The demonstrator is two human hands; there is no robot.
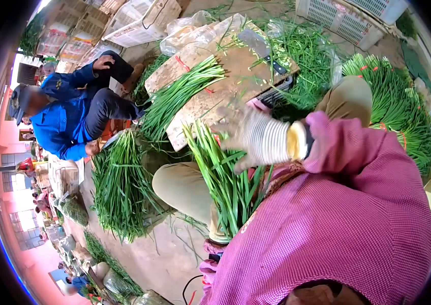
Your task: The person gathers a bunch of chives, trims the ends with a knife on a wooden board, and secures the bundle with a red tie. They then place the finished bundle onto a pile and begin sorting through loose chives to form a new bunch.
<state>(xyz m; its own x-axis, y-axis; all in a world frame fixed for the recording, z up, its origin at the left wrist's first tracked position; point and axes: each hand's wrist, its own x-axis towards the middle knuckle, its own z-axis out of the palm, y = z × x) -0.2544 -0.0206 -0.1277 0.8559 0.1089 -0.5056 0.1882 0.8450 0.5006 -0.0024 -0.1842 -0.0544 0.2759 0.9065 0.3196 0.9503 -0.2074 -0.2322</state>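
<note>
My right hand, in a pale glove with a ribbed cuff, is blurred by motion. Its fingers look spread, with the thumb apart, over the pale end of a bunch of garlic chives. This bunch lies across my lap between my knees. My left hand is out of sight. Just beyond my right hand is a worn wooden board, on which a tied bunch of chives rests. A cleaver lies at the board's far side among cut chive ends.
Loose chives are heaped past the board, and tied bunches stand at my right. Another pile of chives sits on the floor at left. A person in blue sits opposite. White plastic crates stand behind.
</note>
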